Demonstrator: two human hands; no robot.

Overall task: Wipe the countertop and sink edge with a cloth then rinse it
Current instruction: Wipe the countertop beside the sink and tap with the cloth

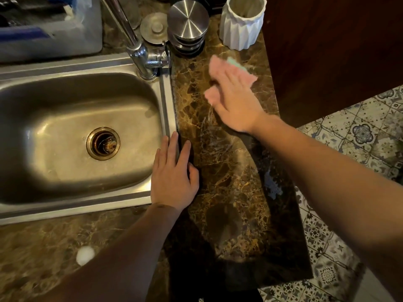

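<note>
A pink cloth with a green edge lies flat on the brown marble countertop, to the right of the steel sink. My right hand presses down on the cloth, its fingers spread over it and blurred. My left hand rests palm down on the sink's right edge, fingers apart, holding nothing. A wet streak shines on the counter below the cloth. The faucet stands at the sink's back right corner.
A stack of steel lids and a white ribbed vase stand at the back of the counter. A sink plug lies behind the faucet. A dish tub sits at the back left. Dark cabinet at right; patterned floor tiles below.
</note>
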